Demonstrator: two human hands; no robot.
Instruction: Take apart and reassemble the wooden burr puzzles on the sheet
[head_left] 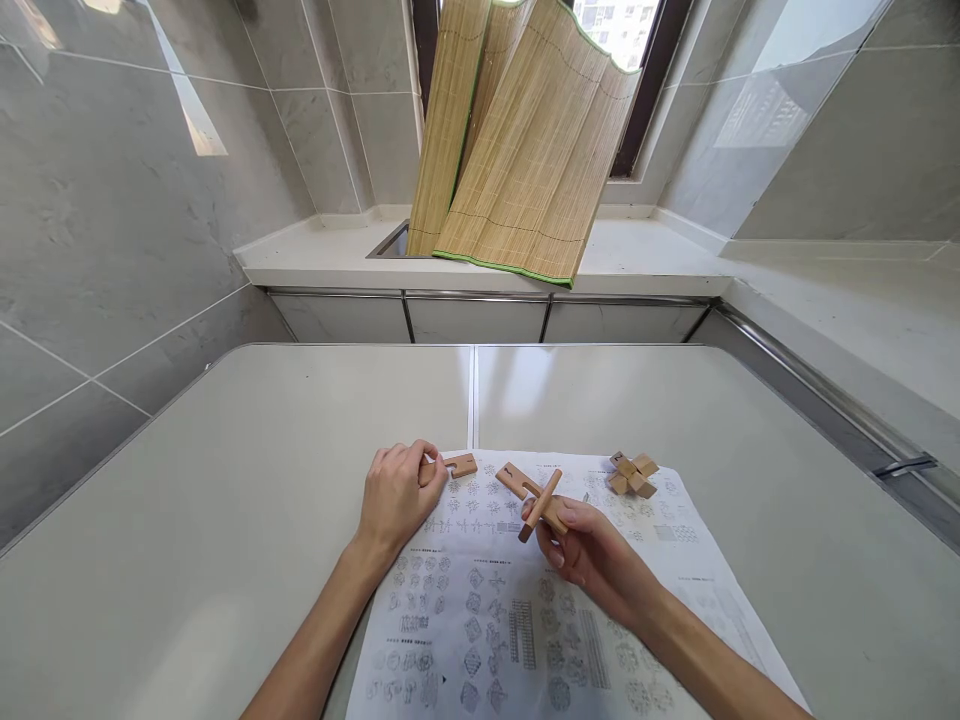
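Observation:
My left hand rests at the top left of a printed sheet, its fingers closed around one end of a notched wooden puzzle piece. In my right hand are two wooden puzzle pieces crossed over each other: a notched flat one and a slimmer stick lying across it. Thumb and fingers pinch them near the lower right end. To the right, on the sheet, sits an interlocked wooden burr puzzle, touched by neither hand.
Under both hands the sheet of small diagrams covers the table's near middle. The pale table has a seam down its centre. Beyond it, a bamboo mat leans on a white ledge before a window. Tiled walls flank the table.

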